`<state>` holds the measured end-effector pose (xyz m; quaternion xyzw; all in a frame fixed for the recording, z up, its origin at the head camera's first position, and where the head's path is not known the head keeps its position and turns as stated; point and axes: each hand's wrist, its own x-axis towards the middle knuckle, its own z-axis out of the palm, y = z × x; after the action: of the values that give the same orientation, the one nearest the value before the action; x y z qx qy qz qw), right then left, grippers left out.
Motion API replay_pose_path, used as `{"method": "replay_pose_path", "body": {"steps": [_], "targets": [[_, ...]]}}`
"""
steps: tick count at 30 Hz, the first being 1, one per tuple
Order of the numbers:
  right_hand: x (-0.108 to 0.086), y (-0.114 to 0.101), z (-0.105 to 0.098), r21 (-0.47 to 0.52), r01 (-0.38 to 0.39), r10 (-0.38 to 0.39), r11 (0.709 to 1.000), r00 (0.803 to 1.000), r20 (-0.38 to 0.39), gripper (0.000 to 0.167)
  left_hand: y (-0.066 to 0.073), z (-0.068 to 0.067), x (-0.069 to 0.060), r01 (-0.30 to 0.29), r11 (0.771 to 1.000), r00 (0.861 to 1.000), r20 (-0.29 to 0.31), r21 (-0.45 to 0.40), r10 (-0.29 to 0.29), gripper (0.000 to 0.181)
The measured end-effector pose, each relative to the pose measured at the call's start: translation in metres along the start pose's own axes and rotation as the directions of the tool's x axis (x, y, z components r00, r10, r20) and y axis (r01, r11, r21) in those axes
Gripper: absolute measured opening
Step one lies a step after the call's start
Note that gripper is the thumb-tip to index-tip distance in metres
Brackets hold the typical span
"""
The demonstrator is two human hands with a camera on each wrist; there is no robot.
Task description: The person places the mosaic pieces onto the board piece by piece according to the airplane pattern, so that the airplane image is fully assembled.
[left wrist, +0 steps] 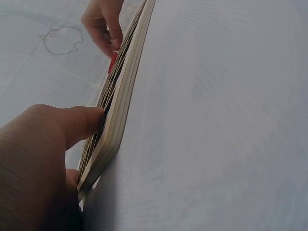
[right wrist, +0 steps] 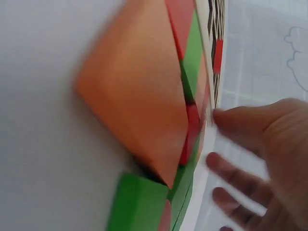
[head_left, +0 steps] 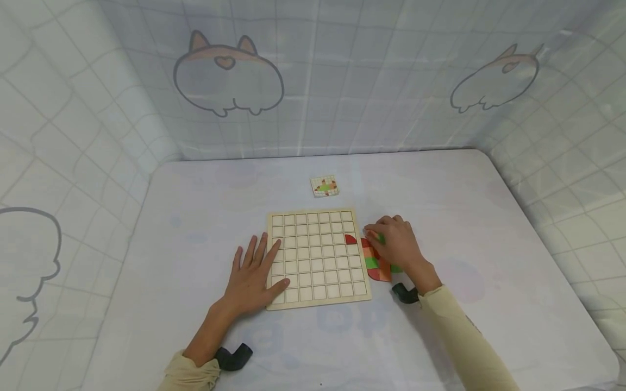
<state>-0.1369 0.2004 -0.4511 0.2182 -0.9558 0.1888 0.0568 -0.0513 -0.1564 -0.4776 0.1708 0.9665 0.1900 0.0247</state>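
A square wooden grid board lies on the table before me. My left hand rests on its left edge with fingers spread, and the left wrist view shows the thumb lying on the rim. One red quarter-round piece sits in a cell near the board's right side. My right hand is over a cluster of red, orange and green pieces beside the board. In the right wrist view its thumb and fingers are apart, blurred, with nothing visible between them. A large orange piece lies nearby.
A small pattern card with a coloured figure lies behind the board. Dark curved wrist mounts show at both wrists. Printed fabric walls stand behind and at the sides of the white table.
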Motion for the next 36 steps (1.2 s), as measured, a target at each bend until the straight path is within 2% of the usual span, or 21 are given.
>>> {"method": "replay_pose_path", "body": {"steps": [5,9,14,20,25,29,32,36], "targets": [[-0.004,-0.001,0.007,0.105,0.157,-0.158,0.982,0.987,-0.002,0.019,-0.001,0.003,0.0,-0.002,1.0,1.0,-0.006,0.009,0.002,0.089],[-0.004,-0.004,0.009,0.094,0.192,-0.195,0.977,0.98,0.03,0.022,-0.003,0.006,0.001,-0.01,1.0,1.0,-0.024,0.004,0.01,0.089],[-0.004,-0.006,0.01,0.054,0.187,-0.19,0.981,0.981,0.05,0.024,-0.005,0.009,0.001,-0.017,1.0,0.999,-0.04,0.007,0.017,0.088],[-0.005,-0.003,0.011,0.101,0.191,-0.197,0.976,0.979,0.052,0.025,-0.006,0.011,0.002,-0.023,1.0,0.998,-0.052,0.005,0.023,0.088],[-0.006,0.0,0.009,0.116,0.148,-0.154,0.982,0.987,0.041,0.028,-0.006,0.011,0.002,-0.015,1.0,0.999,-0.036,0.008,0.015,0.088],[-0.01,0.002,0.008,0.112,0.113,-0.12,0.987,0.991,0.054,0.021,-0.006,0.012,0.002,-0.009,1.0,1.0,-0.027,0.007,0.009,0.088],[-0.014,0.004,0.008,0.096,0.099,-0.105,0.99,0.993,0.059,0.014,-0.007,0.013,0.002,-0.015,1.0,0.999,-0.042,0.002,0.015,0.088],[-0.018,0.007,0.008,0.091,0.062,-0.066,0.994,0.997,0.043,0.013,-0.007,0.014,0.002,-0.024,1.0,0.998,-0.061,-0.005,0.023,0.087]]}}
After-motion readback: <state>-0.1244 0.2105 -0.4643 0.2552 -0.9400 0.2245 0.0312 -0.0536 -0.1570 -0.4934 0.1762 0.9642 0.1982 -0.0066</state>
